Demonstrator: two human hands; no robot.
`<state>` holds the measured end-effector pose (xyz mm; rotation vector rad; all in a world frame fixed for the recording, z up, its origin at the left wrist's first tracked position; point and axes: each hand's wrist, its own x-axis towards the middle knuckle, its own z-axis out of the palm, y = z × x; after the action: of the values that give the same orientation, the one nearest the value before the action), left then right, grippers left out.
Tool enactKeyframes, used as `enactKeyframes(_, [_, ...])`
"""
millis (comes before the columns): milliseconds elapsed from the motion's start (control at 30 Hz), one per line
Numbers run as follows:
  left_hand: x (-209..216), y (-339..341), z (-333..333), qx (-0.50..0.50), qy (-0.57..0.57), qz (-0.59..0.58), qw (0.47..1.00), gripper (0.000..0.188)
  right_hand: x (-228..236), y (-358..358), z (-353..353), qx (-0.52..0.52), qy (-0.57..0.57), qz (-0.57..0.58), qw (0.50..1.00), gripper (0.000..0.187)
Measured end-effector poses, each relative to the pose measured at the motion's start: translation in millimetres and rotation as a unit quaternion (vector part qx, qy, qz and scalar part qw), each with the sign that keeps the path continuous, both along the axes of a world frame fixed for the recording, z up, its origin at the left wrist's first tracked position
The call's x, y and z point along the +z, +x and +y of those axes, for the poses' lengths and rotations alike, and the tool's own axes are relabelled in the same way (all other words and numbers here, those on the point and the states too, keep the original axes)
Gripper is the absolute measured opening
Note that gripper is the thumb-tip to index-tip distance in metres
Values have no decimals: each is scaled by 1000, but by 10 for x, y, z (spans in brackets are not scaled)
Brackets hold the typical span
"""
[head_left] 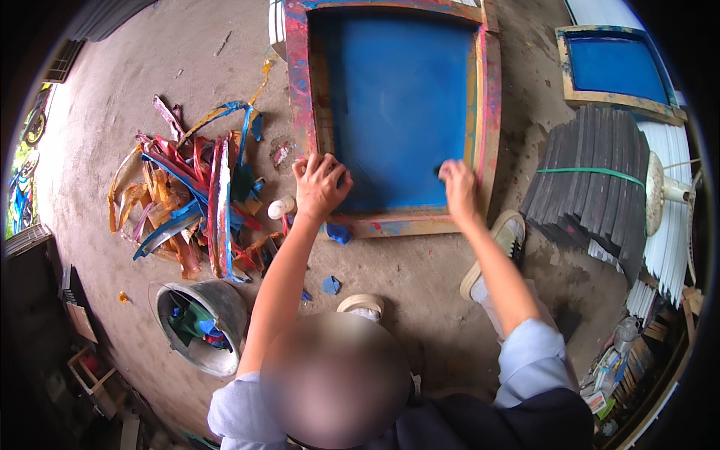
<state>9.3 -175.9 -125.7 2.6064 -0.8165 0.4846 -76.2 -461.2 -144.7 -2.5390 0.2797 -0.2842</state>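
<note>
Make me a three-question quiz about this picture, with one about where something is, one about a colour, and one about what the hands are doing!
1. Where is the pile of paint-smeared strips?
A. Left of the big wooden frame
B. Inside the grey bucket
C. On the stack of dark slats

2. What colour is the frame's mesh?
A. Yellow
B. Blue
C. White

3. What are the hands doing?
A. Lifting the bucket
B. Resting in the lap
C. Pressing on the mesh

Answers: 1 A, the strips lie on the floor left of the frame. 2 B, the mesh is plainly blue. 3 C, the left hand and right hand both touch the mesh near its lower edge.
</note>
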Motion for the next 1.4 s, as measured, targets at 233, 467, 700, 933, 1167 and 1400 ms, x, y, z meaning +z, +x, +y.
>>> enactKeyframes(233, [-10,-11,-60,3,11,8,1000,7,-32,-600,255,-103,-38,33,993,8])
enactKeyframes(467, [27,-17,-31,-7,8,15,1000,11,-52,-122,1480,59,-42,20,997,21])
enactKeyframes(700, [28,18,-19,-21,-23,14,999,11,74,429,973,145,-83,-94,982,13])
enactKeyframes(933, [6,17,13,-7,-11,-4,1000,11,200,727,643,-64,-33,-97,993,7])
enactKeyframes(1167, [-14,6,-7,-12,-14,6,1000,12,-26,3,1472,128,42,4,991,25])
enactKeyframes(1400, [-24,11,65,-19,-10,-1,1000,12,469,-335,619,-99,84,-45,991,8])
